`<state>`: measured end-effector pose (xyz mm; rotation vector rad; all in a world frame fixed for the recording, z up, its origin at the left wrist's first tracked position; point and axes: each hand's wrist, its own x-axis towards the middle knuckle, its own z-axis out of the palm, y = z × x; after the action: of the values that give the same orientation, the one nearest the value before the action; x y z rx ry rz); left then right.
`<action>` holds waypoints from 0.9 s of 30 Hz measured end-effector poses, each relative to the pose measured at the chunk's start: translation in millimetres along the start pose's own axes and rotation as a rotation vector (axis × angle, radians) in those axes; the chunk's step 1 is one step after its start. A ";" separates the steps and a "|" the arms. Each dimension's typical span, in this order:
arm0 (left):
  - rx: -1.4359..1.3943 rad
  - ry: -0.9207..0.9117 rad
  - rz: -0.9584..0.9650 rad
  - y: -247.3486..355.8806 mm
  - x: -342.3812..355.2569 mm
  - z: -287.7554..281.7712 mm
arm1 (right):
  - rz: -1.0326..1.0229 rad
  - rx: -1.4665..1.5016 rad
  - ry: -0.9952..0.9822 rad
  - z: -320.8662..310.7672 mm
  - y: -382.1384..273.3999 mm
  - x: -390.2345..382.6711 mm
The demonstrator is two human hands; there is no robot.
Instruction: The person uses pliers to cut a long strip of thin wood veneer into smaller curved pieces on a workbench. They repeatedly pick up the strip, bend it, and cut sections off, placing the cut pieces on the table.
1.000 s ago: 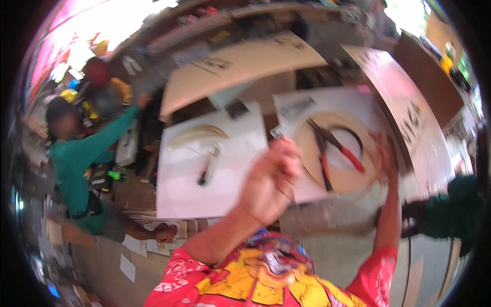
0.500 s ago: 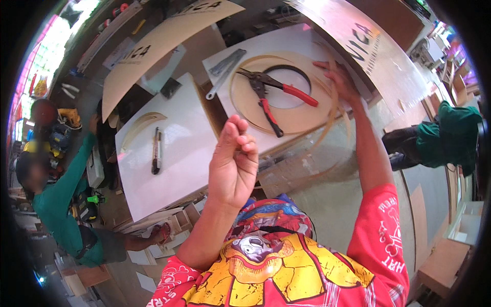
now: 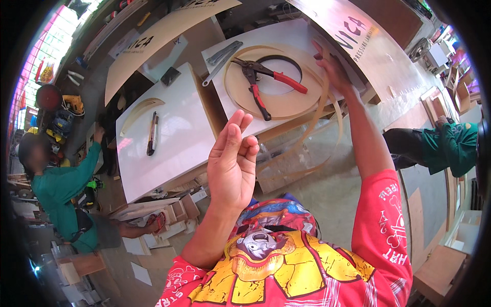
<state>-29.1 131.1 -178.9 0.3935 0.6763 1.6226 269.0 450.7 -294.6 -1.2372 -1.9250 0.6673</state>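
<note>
My left hand (image 3: 231, 169) is raised palm up before the bench, fingers pressed together and partly curled, with nothing visible in them. My right hand (image 3: 335, 74) is closed on a thin tan banding strip (image 3: 338, 123), which loops down over the board edge. Beside it a flat coil of banding (image 3: 240, 102) lies on the right white board (image 3: 209, 47), with red-handled snips (image 3: 286, 81) on top and a metal bar (image 3: 215, 69) to its left. The left white board (image 3: 153, 179) holds a box cutter (image 3: 152, 134) and a short curved strip (image 3: 134, 115).
Printed laminate sheets (image 3: 133, 71) (image 3: 391, 77) lie behind and right of the boards. A co-worker in green (image 3: 61, 189) reaches out at left; another (image 3: 450, 146) is at right. Power tools (image 3: 71, 107) lie at left, wood offcuts (image 3: 169, 217) below the bench.
My right hand has moved up and left along the bench. My left hand is a little higher in the picture, fingers still together. The left co-worker's arm has lowered slightly.
</note>
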 end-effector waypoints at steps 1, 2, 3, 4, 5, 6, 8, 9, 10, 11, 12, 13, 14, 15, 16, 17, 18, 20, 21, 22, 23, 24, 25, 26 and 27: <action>0.011 0.007 -0.001 -3.3 -3.2 1.4 | 0.017 -0.014 -0.010 -0.1 0.8 0.8; 0.004 0.005 -0.009 -5.7 -5.9 1.9 | 0.034 -0.029 -0.019 0.6 1.2 2.7; -0.002 0.003 -0.017 -6.9 -8.1 1.6 | 0.052 -0.044 -0.028 1.1 1.8 2.9; -0.007 0.005 -0.021 -7.1 -10.8 1.3 | 0.045 -0.064 -0.020 2.5 -1.9 2.0; 0.005 -0.008 -0.036 -7.3 -13.9 2.1 | 0.038 -0.085 -0.011 2.8 -5.4 1.2; 0.017 -0.021 -0.051 -7.5 -17.2 3.4 | 0.033 -0.106 -0.002 4.9 -9.1 0.6; 0.179 -0.066 -0.018 -13.2 -19.8 6.3 | 0.006 -0.149 -0.003 0.2 -8.1 -1.8; 0.330 -0.093 0.034 -17.4 -20.1 5.3 | 0.000 -0.176 -0.001 -1.6 -5.7 -1.4; 0.477 -0.136 0.066 -24.9 -20.3 5.7 | -0.085 -0.103 0.034 -2.1 3.9 -1.9; 0.602 -0.173 0.038 -31.0 -21.4 5.3 | -0.077 -0.136 0.060 -4.2 13.4 -4.2; 0.702 -0.217 0.060 -41.0 -28.9 14.0 | -0.056 -0.211 0.077 3.8 11.9 -0.7; 0.796 -0.265 0.089 -50.3 -35.0 25.6 | -0.041 -0.288 0.089 10.3 9.7 3.0; 0.877 -0.344 0.147 -59.1 -40.0 33.8 | -0.031 -0.335 0.089 20.5 6.6 8.8; 0.962 -0.421 0.212 -68.7 -40.6 39.6 | -0.060 -0.370 0.083 25.9 4.7 12.1; 1.051 -0.484 0.300 -72.9 -41.4 43.0 | -0.034 -0.313 0.067 32.4 -5.2 15.6; 1.145 -0.447 0.367 -77.8 -41.0 44.8 | -0.012 -0.253 0.048 34.8 -11.1 12.6; 1.239 -0.423 0.446 -77.0 -31.0 46.1 | 0.038 -0.242 0.020 27.6 -12.3 11.2; 1.428 -0.366 0.592 -72.6 -1.5 40.6 | -0.021 -0.312 0.117 14.3 11.4 10.3; 1.559 -0.301 0.612 -64.1 14.6 32.3 | -0.065 -0.332 0.152 16.7 18.8 12.0; 1.586 -0.217 0.634 -52.0 30.2 11.4 | -0.033 -0.259 0.057 19.1 -7.6 10.6; 1.594 -0.166 0.657 -45.6 42.6 -1.5 | -0.074 -0.275 0.088 18.6 -4.4 10.0; 1.606 -0.143 0.641 -38.6 48.1 -9.4 | -0.115 -0.289 0.120 19.5 -2.0 10.9; 1.616 -0.126 0.619 -32.6 52.1 -15.9 | -0.147 -0.306 0.153 20.3 3.5 9.0; 1.631 -0.095 0.598 -26.7 54.8 -23.4 | -0.134 -0.297 0.152 22.5 1.7 8.7; 1.658 -0.094 0.602 -23.8 57.5 -32.5 | -0.121 -0.287 0.151 22.7 0.3 8.8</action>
<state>-40.1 182.1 -225.9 1.9723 1.8612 1.1593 248.6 458.2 -305.5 -1.2907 -1.9973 0.2328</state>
